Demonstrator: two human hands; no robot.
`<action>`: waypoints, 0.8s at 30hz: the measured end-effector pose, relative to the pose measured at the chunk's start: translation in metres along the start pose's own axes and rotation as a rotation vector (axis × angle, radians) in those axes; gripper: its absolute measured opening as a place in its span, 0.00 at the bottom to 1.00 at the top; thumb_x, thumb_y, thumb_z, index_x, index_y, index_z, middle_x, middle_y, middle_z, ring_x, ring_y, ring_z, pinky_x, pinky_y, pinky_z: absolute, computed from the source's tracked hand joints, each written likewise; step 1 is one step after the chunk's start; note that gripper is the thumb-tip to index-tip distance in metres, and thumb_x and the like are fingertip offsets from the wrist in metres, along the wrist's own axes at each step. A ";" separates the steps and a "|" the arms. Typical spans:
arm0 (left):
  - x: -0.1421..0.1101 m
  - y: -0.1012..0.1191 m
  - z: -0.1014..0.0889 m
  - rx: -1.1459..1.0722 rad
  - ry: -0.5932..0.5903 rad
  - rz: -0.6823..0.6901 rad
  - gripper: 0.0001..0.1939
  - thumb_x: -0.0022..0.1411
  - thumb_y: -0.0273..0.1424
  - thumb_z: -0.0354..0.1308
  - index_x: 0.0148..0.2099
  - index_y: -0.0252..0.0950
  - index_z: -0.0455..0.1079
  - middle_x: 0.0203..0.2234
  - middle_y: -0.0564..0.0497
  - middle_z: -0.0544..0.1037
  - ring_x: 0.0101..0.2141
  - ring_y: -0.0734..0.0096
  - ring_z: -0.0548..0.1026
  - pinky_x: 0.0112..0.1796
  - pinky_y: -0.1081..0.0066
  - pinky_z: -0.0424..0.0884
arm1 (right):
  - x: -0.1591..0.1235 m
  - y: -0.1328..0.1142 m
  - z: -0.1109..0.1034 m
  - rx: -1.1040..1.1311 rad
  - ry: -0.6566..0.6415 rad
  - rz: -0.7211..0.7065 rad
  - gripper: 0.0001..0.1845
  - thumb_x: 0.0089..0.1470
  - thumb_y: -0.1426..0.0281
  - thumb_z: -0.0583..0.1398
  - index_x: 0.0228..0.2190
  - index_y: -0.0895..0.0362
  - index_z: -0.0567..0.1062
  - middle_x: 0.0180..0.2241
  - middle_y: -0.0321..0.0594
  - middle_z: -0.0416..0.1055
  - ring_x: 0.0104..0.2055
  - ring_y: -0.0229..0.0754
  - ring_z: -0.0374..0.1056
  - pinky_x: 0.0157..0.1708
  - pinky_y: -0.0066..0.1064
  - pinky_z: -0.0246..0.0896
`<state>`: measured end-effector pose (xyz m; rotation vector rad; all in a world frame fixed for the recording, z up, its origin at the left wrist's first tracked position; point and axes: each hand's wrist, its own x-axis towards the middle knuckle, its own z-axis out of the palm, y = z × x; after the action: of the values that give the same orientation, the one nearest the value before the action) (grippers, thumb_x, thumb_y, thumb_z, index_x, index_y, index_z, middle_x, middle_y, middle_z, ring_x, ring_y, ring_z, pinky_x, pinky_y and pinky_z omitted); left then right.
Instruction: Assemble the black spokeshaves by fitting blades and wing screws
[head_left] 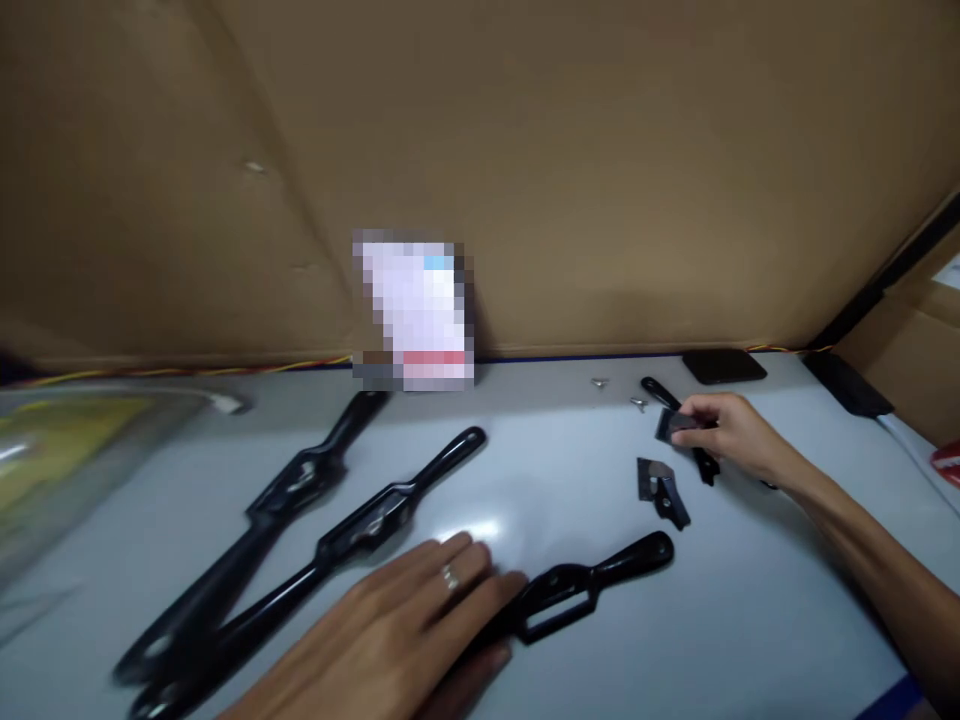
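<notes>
My left hand point(420, 610), with a ring on one finger, is closed around the near handle of a black spokeshave body point(559, 625). Its frame opening shows no blade, and its far handle points right. At the right, thumb and fingers of my right hand point(731, 430) pinch a small dark flat spokeshave blade point(664, 425). Another black spokeshave body point(707, 468) lies partly hidden beneath that hand. Just nearer, a blade point(645, 480) and a black cap piece point(670, 505) lie together. Two small silver screws point(600, 382) rest behind them.
Two black spokeshaves point(300, 480) point(375, 525) with parts fitted lie at the left. A clear plastic bag with yellow contents point(45, 450) is at the left edge. A blurred upright phone-like object point(420, 310) and dark flat pads point(724, 367) stand by the cardboard wall point(600, 200).
</notes>
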<state>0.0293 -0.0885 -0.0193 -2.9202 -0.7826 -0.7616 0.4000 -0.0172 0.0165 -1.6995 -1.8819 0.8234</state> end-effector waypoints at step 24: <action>0.017 -0.005 -0.017 -0.075 -0.218 -0.026 0.12 0.61 0.29 0.64 0.47 0.37 0.71 0.35 0.52 0.72 0.35 0.65 0.71 0.35 0.66 0.72 | -0.027 -0.096 0.082 0.308 -0.440 -0.127 0.18 0.55 0.56 0.65 0.25 0.55 0.70 0.20 0.29 0.57 0.23 0.35 0.52 0.22 0.28 0.47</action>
<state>0.0321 -0.0788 0.0028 -3.1044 -0.8250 -0.4896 0.2783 -0.0583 0.0278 -1.2705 -1.9792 1.4417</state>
